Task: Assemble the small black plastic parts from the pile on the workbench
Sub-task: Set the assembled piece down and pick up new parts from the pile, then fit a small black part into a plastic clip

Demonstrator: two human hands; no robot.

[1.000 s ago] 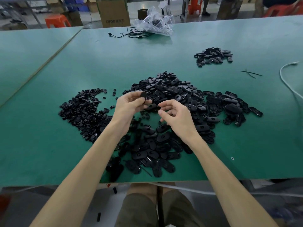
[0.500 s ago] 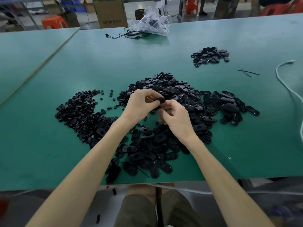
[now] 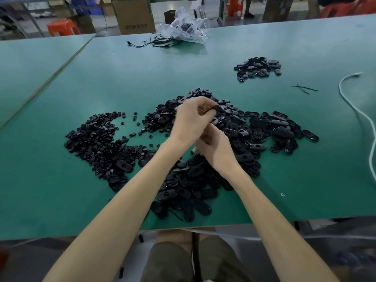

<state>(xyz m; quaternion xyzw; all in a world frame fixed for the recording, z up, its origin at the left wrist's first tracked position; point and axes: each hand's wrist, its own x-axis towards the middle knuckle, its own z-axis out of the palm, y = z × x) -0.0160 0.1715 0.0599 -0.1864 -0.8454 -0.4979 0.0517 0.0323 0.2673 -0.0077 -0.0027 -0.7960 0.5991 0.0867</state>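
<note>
A large pile of black oval plastic parts covers the middle of the green workbench. To its left lies a pile of smaller round black parts. My left hand hovers over the oval pile and pinches one black part between thumb and fingertips. My right hand sits just below it with curled fingers, partly hidden under my left wrist; whether it holds anything is not visible.
A small separate heap of black parts lies at the back right, with thin black ties beside it. A white cable runs along the right side. A clear plastic bag and a black cable sit at the far edge.
My left hand has carried its part up and to the right, away from my right hand. The right hand has dropped lower and drawn its fingers in under the left wrist.
</note>
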